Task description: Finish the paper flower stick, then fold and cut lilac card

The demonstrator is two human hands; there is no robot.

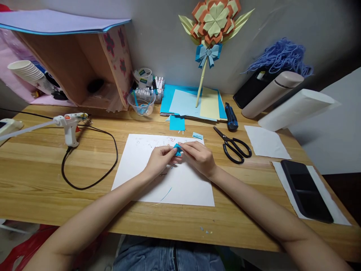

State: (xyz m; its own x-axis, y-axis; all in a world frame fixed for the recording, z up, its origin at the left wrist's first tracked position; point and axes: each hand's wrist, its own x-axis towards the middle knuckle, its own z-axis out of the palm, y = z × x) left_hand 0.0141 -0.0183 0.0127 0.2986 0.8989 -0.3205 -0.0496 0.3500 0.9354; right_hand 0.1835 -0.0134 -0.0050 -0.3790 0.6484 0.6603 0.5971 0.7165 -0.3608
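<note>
Blue scrap (178, 150) pinched by left hand (160, 159) and right hand (199, 156) fingers, near far edge of white sheet (183, 188)

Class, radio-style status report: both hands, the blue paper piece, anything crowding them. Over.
Left hand and right hand both pinching small blue paper piece over white sheet. Scissors apart to the right, glue gun far left. Hands unobstructed.
</note>
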